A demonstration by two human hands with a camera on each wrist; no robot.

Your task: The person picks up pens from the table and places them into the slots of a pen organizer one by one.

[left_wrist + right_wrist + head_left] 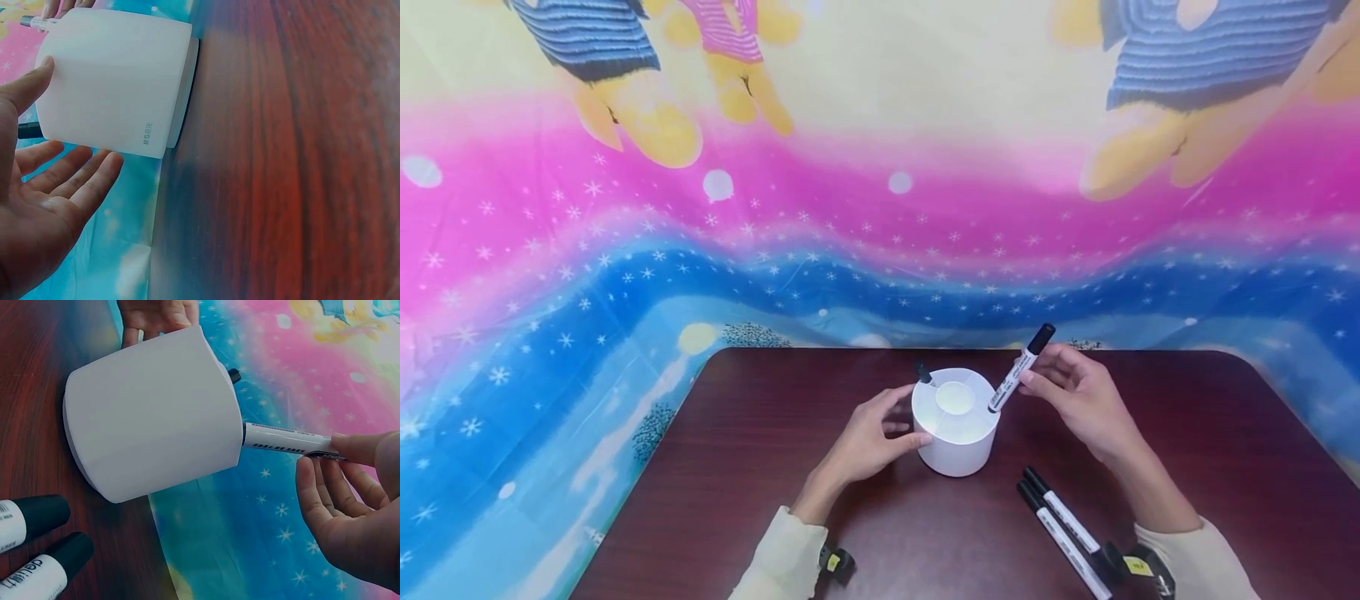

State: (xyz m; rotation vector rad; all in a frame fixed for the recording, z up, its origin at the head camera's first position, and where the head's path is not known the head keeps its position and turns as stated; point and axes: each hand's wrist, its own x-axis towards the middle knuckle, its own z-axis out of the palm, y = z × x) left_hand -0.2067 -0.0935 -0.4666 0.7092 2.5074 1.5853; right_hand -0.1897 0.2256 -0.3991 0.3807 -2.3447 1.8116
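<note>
A round white pen holder point(957, 457) with a divided top stands on the table. My left hand point(871, 440) is at its left side, thumb at the front rim and fingers reaching behind. In the left wrist view those fingers point(94, 181) look nearly straight along the holder's wall. A black pen end point(922, 372) pokes out of the holder's back left. My right hand point(1086, 400) pinches a white marker point(1015, 379) between thumb and fingertips. The marker tilts right, its black cap up and its lower end at the holder's right rim.
Two more white markers with black caps, one nearer the holder point(1071, 521) and one beside it point(1063, 542), lie side by side on the dark wooden table point(737, 467), close to my right wrist. A colourful printed cloth point(850, 208) hangs behind the table's far edge.
</note>
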